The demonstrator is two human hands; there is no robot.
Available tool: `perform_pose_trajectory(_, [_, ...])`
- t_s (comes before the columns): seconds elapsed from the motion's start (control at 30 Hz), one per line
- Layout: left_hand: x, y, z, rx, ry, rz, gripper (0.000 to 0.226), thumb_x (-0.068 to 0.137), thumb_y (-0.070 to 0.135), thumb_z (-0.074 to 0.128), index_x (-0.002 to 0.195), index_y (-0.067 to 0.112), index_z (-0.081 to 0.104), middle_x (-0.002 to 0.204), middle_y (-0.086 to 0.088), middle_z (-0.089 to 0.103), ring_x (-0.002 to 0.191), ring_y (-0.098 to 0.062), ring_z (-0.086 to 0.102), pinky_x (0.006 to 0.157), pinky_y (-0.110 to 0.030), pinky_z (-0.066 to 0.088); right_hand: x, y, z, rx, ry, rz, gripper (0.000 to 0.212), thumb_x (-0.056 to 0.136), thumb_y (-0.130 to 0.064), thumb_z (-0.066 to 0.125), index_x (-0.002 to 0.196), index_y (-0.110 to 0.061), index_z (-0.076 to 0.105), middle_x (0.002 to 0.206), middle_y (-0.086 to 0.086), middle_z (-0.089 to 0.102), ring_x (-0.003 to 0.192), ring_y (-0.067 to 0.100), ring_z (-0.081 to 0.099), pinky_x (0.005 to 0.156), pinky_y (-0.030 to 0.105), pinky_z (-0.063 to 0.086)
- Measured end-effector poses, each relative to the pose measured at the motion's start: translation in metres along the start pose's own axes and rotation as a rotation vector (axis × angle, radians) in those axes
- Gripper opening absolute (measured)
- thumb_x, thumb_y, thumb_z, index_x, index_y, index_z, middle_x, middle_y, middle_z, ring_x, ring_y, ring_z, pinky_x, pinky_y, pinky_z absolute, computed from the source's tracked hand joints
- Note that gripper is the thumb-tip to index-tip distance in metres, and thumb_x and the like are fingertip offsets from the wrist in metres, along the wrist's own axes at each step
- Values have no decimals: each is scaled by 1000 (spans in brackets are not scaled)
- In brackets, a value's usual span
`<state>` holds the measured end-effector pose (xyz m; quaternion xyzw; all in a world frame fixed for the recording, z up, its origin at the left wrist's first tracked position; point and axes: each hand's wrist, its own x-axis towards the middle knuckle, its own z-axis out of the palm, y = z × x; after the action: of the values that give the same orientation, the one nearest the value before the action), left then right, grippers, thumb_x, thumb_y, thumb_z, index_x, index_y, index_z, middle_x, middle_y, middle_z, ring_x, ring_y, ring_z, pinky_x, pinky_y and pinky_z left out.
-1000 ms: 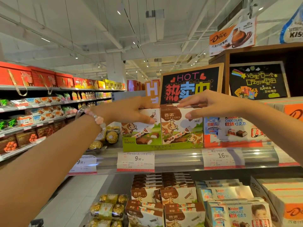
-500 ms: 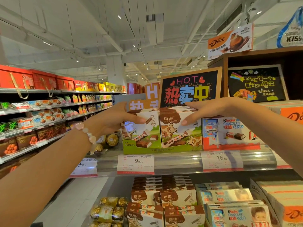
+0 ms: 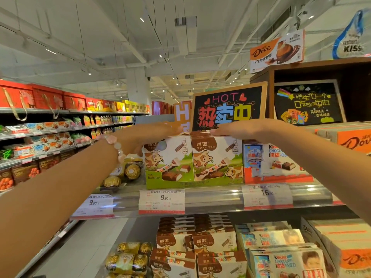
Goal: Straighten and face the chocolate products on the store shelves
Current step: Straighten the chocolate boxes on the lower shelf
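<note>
Top shelf (image 3: pixel 210 199) carried the cow boxes (image 3: pixel 193 159) in a green tray, btwn gold balls & Kinder. You laid your left hand (image 3: pixel 148 135) & right hand (image 3: pixel 241 130) flat on top, fingers straight, prob. to square the rows.

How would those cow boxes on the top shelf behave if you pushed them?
The cow boxes look like thin card, so probably light and easy to slide. They stand upright in a green tray, which likely keeps them from tipping forward. Both hands, left and right, rest on top, suggesting a gentle touch suffices.
</note>
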<state>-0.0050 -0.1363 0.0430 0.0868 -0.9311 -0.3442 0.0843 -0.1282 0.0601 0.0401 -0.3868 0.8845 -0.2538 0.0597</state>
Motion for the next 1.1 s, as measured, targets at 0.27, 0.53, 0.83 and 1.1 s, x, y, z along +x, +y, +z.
perform_pose_trajectory(0.27, [13, -11, 4, 10, 232, 58, 20, 75, 55, 64, 76, 35, 67, 93, 10, 64, 95, -16, 58, 91, -34, 43, 1, -8, 11, -181, 110, -50, 56, 97, -50, 31, 141, -17, 37, 150, 4, 33, 137, 22, 30, 109, 35, 22])
perform_pose_trajectory(0.53, [13, -22, 17, 139, 486, 206, 49, 83, 59, 53, 86, 13, 66, 65, 1, 60, 56, -7, 54, 51, -24, 37, -19, -47, 24, -363, 493, -539, 47, 85, -46, 50, 124, -20, 57, 127, 1, 55, 114, 19, 52, 96, 41, 43])
perform_pose_trajectory(0.83, [-19, -67, 4, 183, 263, 486, 52, 67, 34, 79, 105, 58, 51, 98, 39, 58, 90, 13, 57, 68, -6, 43, 6, -62, 59, -715, 323, -512, 105, 57, -60, 78, 143, -30, 28, 134, -3, 53, 118, 22, 51, 87, 36, 47])
perform_pose_trajectory(1.1, [-20, -70, 3, 443, 384, 604, 63, 71, 35, 78, 125, 34, 46, 92, 29, 48, 85, 2, 52, 65, -12, 39, 3, -55, 64, -730, 514, -654, 88, 64, -59, 74, 136, -23, 40, 109, -1, 64, 96, 23, 60, 65, 29, 33])
